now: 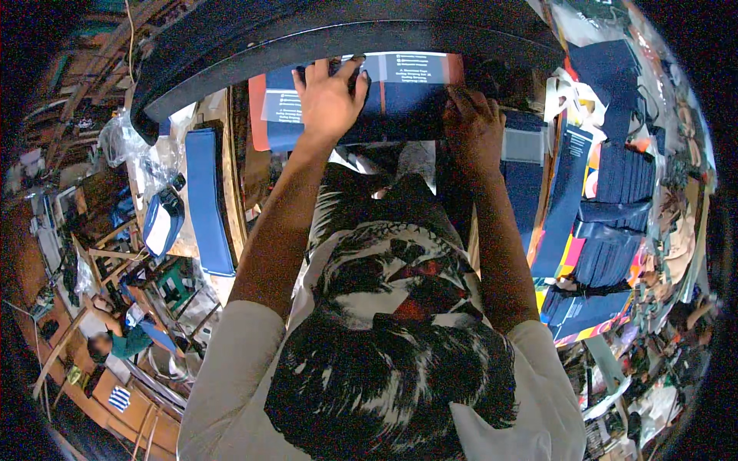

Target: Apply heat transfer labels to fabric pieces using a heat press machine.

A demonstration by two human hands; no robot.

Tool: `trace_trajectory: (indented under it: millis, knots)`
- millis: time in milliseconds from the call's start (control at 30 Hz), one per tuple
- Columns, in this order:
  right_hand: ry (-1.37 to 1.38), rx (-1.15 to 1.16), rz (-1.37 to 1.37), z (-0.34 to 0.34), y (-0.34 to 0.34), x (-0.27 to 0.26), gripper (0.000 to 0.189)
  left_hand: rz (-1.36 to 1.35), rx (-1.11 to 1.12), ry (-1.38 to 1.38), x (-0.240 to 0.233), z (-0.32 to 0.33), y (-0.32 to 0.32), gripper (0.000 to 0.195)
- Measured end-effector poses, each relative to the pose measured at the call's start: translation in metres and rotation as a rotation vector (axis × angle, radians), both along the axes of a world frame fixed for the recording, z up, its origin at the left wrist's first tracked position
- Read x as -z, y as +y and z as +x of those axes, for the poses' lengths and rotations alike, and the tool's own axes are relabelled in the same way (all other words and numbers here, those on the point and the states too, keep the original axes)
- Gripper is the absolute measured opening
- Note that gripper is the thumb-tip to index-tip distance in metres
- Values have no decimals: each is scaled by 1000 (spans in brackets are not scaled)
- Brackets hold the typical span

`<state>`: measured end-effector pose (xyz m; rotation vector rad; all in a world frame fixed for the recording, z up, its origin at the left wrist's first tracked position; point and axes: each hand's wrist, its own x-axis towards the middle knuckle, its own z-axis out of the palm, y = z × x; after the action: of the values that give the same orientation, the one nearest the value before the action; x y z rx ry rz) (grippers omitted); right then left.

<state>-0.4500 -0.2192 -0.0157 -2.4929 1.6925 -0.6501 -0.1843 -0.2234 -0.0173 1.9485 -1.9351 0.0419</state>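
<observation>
Before me lie navy fabric panels [403, 109] with orange edges and grey-blue blocks of white print. My left hand [331, 98] rests on the panels with its fingers spread, the fingertips close to the dark curved body above. At the panels' right edge is my right hand [475, 118], its fingers bent in shadow. Whether it pinches the fabric cannot be told. A large black curved body [346, 37] spans the top of the view and hides the panels' far side; I cannot tell what it is.
To the left, a folded navy fabric stack [206, 201] lies on a wooden surface beside a blue-and-white pouch [163, 225] and clear plastic [124, 138]. On the right are bundled navy pieces [614, 242] and white scraps [576, 98]. Another person [130, 340] is at lower left.
</observation>
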Motion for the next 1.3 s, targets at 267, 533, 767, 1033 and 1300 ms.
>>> trace_trajectory:
  millis: [267,533,767,1033,1300]
  knots:
    - [-5,-17,-26,-2,1,1,35,-53,11,94,6,2,-13,32]
    - [-67,-16,9,1,4,-12,34,-151,-4,-22,-1,-3,-12,36]
    - [-77,-24,9,-2,13,-21,32,-57,38,167,-15,-3,31,39]
    - [-121,-54,32,-3,24,-27,13,-74,17,202,-24,11,61,34]
    - [-100,-75,-20,18,17,-40,18,-113,-22,225,-26,46,68,34]
